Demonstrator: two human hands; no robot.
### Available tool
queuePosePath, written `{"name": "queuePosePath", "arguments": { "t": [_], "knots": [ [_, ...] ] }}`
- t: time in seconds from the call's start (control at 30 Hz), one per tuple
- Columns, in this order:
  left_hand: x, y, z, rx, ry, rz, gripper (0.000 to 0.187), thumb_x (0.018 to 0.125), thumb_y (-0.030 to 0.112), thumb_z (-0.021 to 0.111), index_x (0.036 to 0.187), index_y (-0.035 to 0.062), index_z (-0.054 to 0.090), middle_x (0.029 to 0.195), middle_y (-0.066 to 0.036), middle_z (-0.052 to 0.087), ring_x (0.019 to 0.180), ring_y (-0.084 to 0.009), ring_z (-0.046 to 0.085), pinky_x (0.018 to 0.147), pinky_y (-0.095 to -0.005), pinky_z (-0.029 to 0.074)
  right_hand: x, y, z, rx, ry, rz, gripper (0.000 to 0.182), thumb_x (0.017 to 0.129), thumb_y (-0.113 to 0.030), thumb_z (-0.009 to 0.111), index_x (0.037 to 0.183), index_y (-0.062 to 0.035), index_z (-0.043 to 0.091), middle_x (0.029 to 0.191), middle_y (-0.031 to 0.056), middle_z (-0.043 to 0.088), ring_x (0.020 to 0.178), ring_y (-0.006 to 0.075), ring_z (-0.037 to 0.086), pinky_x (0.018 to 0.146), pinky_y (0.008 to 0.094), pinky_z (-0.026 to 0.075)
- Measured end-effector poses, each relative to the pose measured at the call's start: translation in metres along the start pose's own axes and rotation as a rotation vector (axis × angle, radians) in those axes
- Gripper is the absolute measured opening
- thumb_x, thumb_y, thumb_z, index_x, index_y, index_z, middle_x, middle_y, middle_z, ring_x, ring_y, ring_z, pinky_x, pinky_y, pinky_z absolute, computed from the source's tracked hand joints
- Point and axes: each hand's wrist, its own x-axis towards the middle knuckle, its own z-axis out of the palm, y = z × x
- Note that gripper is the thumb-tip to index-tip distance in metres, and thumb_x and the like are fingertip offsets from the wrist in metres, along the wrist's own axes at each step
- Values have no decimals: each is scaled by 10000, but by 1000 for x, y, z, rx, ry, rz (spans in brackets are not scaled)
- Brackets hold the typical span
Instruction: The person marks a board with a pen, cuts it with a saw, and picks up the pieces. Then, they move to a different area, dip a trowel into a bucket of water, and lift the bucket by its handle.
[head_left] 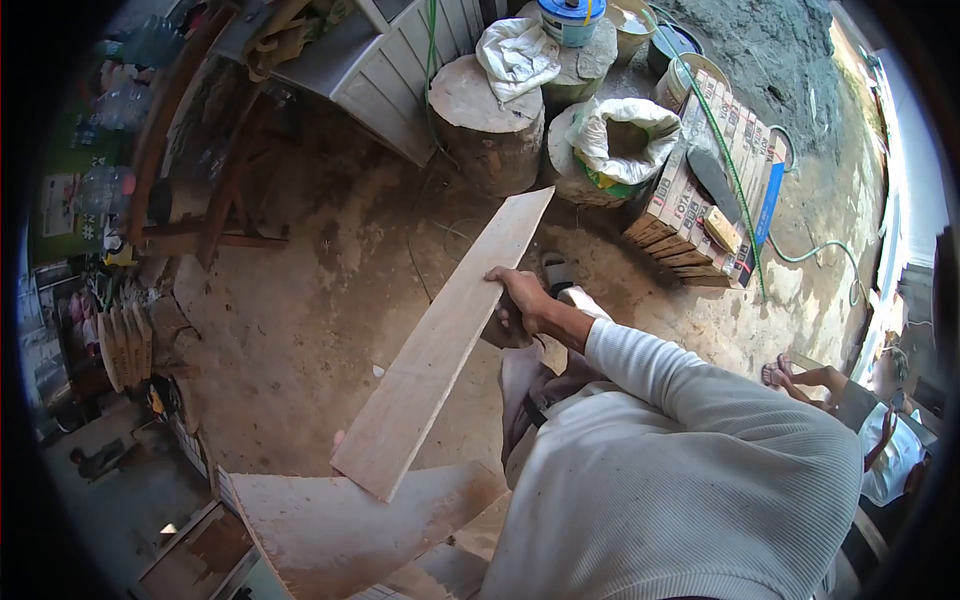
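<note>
A long, pale wooden board (440,345) slants across the middle of the view, one end toward the buckets and the other low at the left. My right hand (525,298) is closed on its right edge, thumb on the upper face and fingers curled beneath. The board's lower end overlaps a wide, thin sheet of wood (340,525). I cannot make out my left hand. A small pinkish spot shows at the board's lower left edge, too small to identify.
An open white sack (625,145), a blue-lidded bucket (572,22) and stacked cartons (690,190) stand ahead. A green hose (728,150) crosses the cartons. A metal cabinet (400,75) stands ahead left. Another person (890,455) sits at the right. Wet-stained concrete floor (290,330) lies around.
</note>
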Motion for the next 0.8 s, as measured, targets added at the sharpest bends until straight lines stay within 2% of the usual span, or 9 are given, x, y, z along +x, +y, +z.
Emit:
{"name": "queuePosePath", "arguments": {
  "t": [0.3, 0.4, 0.57, 0.8],
  "knots": [
    [87, 134, 81, 114, -246, -314, 709, 1021, 476, 539, 1523, -17, 458, 1241, -277, 650, 1077, -416, 629, 891, -473, 542, -34, -38, 51, 65, 20, -254, 332, 941, -360, 703, 877, -36, 666, 650, 65, 590, 467, 174, 519, 454, 367, 402],
    [125, 168, 126, 147, -269, -464, 720, 1021, 477, 533, 1529, -25, 450, 1246, -285, 650, 1080, -421, 628, 888, -471, 542, -33, -61, 52, 174, -28, -344, 329, 938, -345, 716, 910, -21, 670, 670, 83, 620, 452, 179, 544, 417, 357, 427],
    [208, 211, 211, 168, -185, -795, 738, 1021, 480, 522, 1540, -39, 437, 1254, -299, 649, 1084, -430, 626, 882, -469, 543, -35, -110, 46, 283, -39, -485, 333, 937, -358, 703, 913, -28, 668, 670, 81, 628, 460, 172, 549, 424, 347, 423],
    [365, 213, 320, 199, 10, -1123, 764, 1021, 482, 508, 1554, -57, 418, 1265, -317, 649, 1091, -442, 625, 875, -465, 544, -30, -228, 8, 356, -15, -581, 359, 937, -371, 672, 947, -12, 650, 664, 60, 602, 452, 141, 498, 417, 338, 387]
  ]
}}
